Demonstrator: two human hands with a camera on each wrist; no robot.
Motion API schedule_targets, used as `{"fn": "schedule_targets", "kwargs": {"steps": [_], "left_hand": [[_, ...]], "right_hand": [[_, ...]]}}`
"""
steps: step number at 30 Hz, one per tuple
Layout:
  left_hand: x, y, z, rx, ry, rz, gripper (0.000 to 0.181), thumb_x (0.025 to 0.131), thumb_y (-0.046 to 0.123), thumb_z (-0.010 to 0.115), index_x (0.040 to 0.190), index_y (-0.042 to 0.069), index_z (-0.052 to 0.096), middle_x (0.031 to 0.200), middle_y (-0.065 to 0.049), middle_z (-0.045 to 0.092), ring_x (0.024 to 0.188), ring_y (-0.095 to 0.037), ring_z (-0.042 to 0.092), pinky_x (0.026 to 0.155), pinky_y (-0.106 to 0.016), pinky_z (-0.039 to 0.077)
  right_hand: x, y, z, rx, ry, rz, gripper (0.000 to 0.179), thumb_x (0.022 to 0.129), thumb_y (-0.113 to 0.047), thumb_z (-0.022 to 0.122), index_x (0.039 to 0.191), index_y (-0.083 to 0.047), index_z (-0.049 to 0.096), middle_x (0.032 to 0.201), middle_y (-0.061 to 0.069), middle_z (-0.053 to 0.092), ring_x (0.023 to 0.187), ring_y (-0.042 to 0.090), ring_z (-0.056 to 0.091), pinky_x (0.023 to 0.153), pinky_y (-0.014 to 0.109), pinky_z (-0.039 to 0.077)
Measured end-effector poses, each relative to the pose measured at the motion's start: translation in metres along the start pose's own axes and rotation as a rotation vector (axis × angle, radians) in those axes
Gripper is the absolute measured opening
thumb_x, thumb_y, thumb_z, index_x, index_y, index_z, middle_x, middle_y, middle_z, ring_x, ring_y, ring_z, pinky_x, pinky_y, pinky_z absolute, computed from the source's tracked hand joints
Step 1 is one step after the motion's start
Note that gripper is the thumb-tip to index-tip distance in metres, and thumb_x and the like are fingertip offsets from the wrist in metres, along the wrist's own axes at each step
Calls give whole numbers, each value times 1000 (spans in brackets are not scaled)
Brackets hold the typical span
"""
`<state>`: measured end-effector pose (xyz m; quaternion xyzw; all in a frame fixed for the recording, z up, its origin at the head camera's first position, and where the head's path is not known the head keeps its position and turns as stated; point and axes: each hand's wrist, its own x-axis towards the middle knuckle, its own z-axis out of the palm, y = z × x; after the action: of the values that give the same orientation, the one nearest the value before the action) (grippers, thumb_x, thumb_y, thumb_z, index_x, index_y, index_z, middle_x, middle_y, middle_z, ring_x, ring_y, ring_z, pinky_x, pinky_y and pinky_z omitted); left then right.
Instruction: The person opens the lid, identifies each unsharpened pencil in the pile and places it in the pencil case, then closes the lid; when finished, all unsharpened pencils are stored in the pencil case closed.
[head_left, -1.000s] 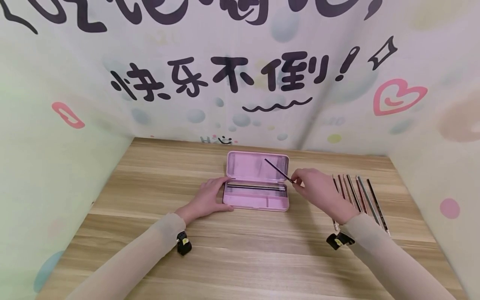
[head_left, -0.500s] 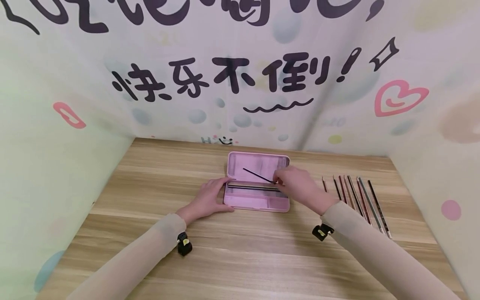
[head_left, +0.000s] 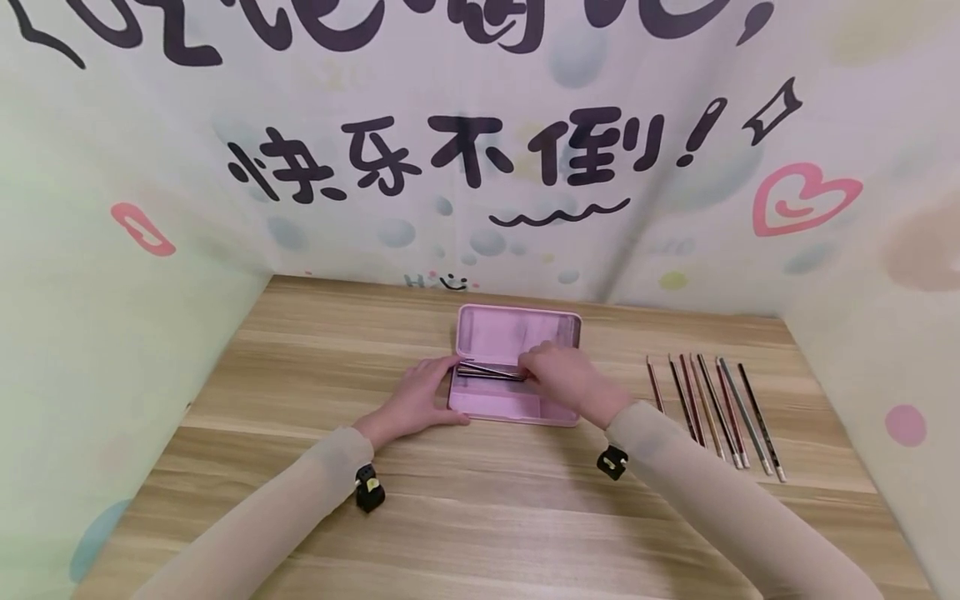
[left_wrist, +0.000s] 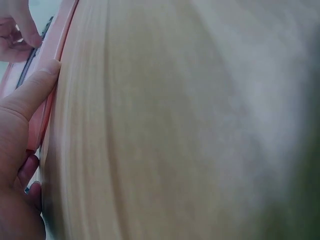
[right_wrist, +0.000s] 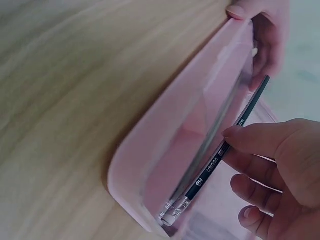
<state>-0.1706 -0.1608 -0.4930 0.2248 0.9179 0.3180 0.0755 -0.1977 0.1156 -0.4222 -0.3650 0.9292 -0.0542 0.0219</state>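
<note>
A pink pencil case (head_left: 495,407) lies open, its lid (head_left: 491,333) tipped back toward the wall. My left hand (head_left: 412,398) grips the left end of the case, thumb at the front edge. Between thumb and forefinger my right hand (head_left: 566,379) pinches a black pencil (right_wrist: 216,161) with a silver ferrule and white eraser. That pencil slants low over the rear compartment, eraser end to the right. Another pencil (right_wrist: 197,159) lies beneath it in the compartment. The narrow front section holds nothing visible. My right hand covers the case's right part in the head view.
Several pencils in dark, red, brown and grey-blue lie side by side on the wooden table (head_left: 480,517), including a black pencil (head_left: 759,421) at the right end of the row. A printed wall sheet (head_left: 360,242) rises behind the table, with side sheets left and right.
My right hand has carried the black pencil leftward and down, from beside the lid to the rear compartment. My left hand stays on the case.
</note>
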Motion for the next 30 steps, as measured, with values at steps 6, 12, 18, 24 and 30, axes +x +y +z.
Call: {"fn": "schedule_targets", "kwargs": {"steps": [6,12,18,24,30], "left_hand": [[0,2,0,-15,4,0,101,80,43,91,159,9,38,159,-14,45,148,-37,38,122,-59,26],[0,0,1,-19,0,-4,101,81,42,90,160,9,37,160,-14,44,149,-37,37,122,-58,25],[0,1,0,-20,2,-2,101,81,42,90,160,9,37,161,-14,44,149,-37,37,123,-57,25],[-1,3,-2,-22,5,-3,101,80,41,91,160,8,37,160,-15,45,148,-37,37,123,-57,25],[-1,4,-1,-13,2,5,101,81,42,90,159,7,37,160,-15,45,148,-37,38,122,-58,25]], "right_hand": [[6,-1,13,-28,-2,-22,12,92,-10,79,85,-12,69,82,0,68,80,21,62,70,38,56],[7,1,22,-51,7,-31,12,90,-6,79,85,-11,70,83,1,68,80,22,63,71,38,56],[7,2,25,-68,21,-41,10,89,-6,79,86,-10,71,84,2,69,81,22,64,71,38,57],[7,4,25,-109,47,-47,12,89,-7,79,85,-12,68,83,1,69,80,23,64,69,39,57],[3,3,22,-111,52,-30,10,91,-8,78,86,-10,69,84,4,70,79,24,64,68,40,56]]}}
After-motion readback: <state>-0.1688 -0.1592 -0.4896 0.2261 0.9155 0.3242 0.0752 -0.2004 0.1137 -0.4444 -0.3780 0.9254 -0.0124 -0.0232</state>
